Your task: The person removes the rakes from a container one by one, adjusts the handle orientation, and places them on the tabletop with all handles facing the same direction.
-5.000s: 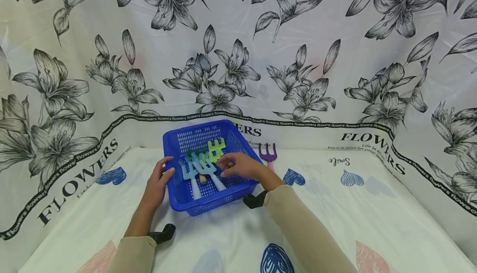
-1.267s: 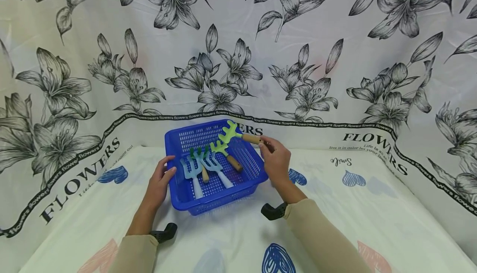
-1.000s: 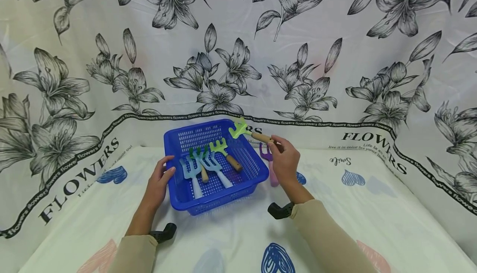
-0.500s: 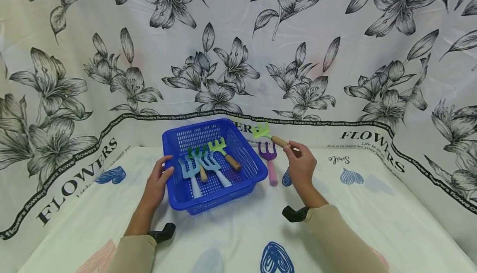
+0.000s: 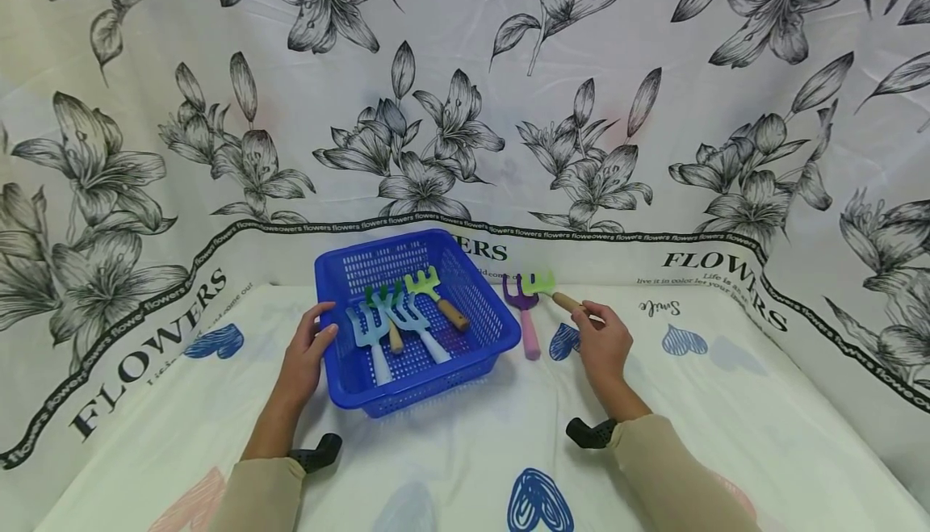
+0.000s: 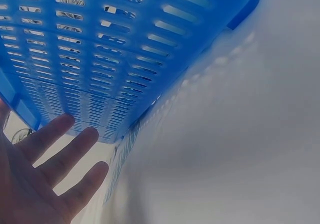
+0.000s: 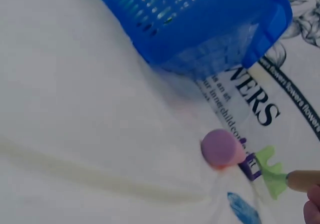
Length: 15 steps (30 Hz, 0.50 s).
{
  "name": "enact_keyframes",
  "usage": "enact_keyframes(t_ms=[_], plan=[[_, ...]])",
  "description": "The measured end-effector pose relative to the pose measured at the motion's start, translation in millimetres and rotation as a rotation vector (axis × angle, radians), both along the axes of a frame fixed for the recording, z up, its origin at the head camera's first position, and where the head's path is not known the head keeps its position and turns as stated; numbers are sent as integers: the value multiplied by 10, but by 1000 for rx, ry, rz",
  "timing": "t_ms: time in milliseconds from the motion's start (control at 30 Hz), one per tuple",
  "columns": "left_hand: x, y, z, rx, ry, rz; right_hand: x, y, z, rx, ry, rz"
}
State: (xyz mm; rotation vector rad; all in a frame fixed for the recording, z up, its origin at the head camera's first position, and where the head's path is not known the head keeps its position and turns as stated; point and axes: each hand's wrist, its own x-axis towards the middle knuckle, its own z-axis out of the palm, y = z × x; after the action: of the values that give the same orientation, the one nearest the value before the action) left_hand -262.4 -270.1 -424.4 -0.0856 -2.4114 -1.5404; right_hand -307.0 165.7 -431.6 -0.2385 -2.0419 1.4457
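My right hand [image 5: 605, 344] pinches the wooden handle end of a light-green garden hand fork [image 5: 565, 300] over the cloth at the basket's right. Its green tines overlap those of a purple hand fork with a pink handle [image 5: 530, 337]. My left hand [image 5: 301, 362] holds the left rim of a blue plastic basket [image 5: 423, 393]; in the left wrist view three fingers [image 6: 75, 156] extend along the slotted wall. Inside the basket lie two light-blue hand forks [image 5: 381, 362], another light-green one [image 5: 454, 316] and dark-green tines near a wooden handle [image 5: 395, 340].
White cloth [image 5: 465, 467] printed with hearts covers the work surface. Behind it rises a white curtain [image 5: 508, 193] with black flower drawings and lettering. The purple fork lies just beyond the basket's right side.
My right hand has taken the light-green fork out of the basket and carried it right and down, beside the purple fork. The left hand has stayed at the rim.
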Motion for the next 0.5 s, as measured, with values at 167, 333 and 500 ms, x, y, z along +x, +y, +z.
enact_keyframes(t_ms=[167, 333, 500], plan=[[-33, -18, -24, 0, -11, -1, -8, 114, -127, 16, -9, -17], [-29, -7, -8, -5, 0, 0, 4, 180, -161, 33, -37, -23], [-18, -7, -10, -7, -1, 1, 7, 202, -190, 37, -162, 39]])
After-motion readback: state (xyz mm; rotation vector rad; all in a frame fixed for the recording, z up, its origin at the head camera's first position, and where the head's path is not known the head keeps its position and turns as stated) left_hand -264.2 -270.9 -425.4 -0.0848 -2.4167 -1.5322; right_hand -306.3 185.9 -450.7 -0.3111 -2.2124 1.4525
